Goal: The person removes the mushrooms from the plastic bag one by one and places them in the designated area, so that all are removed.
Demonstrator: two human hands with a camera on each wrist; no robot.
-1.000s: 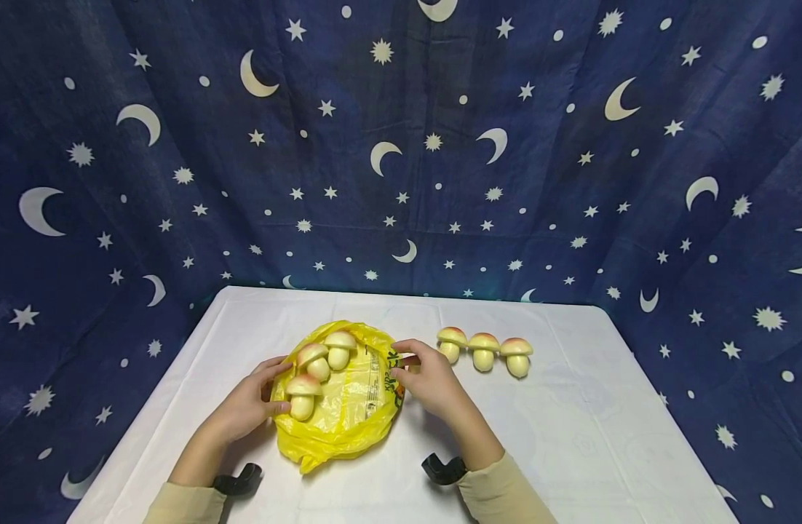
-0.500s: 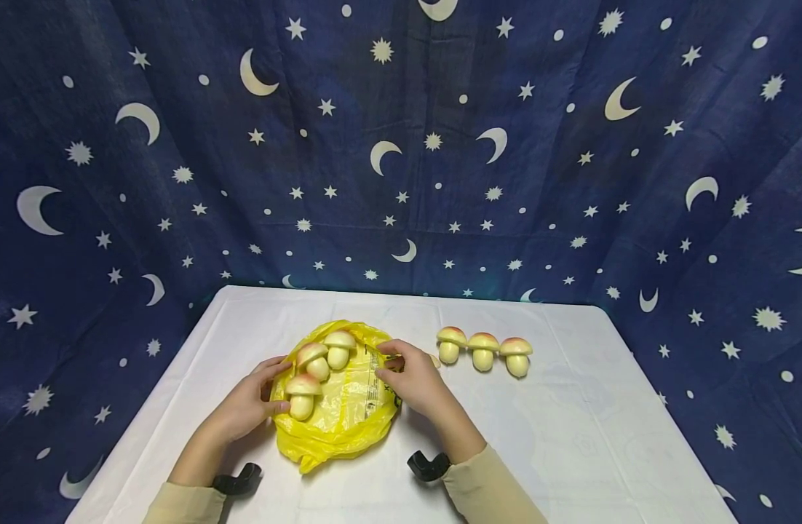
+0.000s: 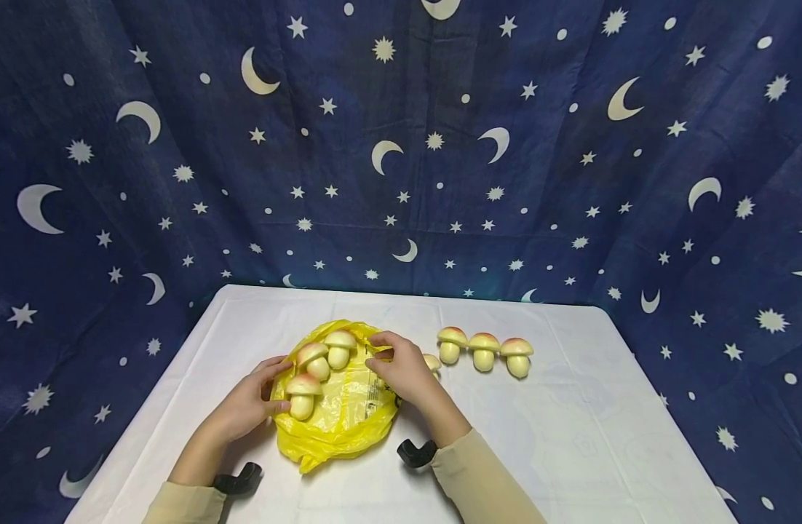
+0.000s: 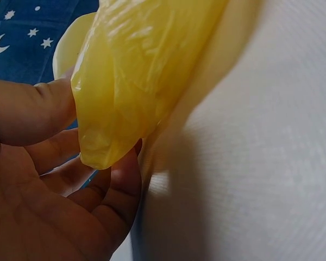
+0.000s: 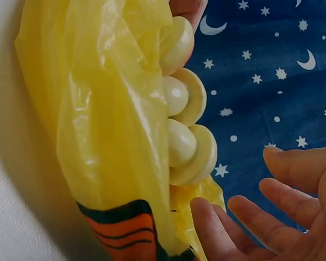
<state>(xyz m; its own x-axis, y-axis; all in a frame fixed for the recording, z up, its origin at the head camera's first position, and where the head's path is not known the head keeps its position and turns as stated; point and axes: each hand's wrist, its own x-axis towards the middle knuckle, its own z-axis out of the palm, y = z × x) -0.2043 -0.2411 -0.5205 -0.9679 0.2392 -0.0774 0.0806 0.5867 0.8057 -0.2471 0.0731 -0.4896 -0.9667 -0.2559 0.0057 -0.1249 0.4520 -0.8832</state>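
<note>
A yellow plastic bag lies mouth up on the table, its rim folded outward. Three toy mushrooms with red-tinged caps sit along its left inner side: a front mushroom, a middle mushroom and a back mushroom. My left hand grips the bag's left edge, thumb at the rim beside the front mushroom and fingers outside. My right hand hovers at the bag's right rim. In the right wrist view its fingers are spread and loosely bent, holding nothing; whether a fingertip touches the plastic is unclear.
Three more mushrooms stand in a row to the right: a left one, a middle one and a right one. Another mushroom is partly hidden behind my right hand. A starry blue curtain surrounds the white table.
My right hand has shifted left over the bag's right side, bringing a mushroom behind it partly into sight. My left hand and the three mushrooms in the bag have stayed put.
</note>
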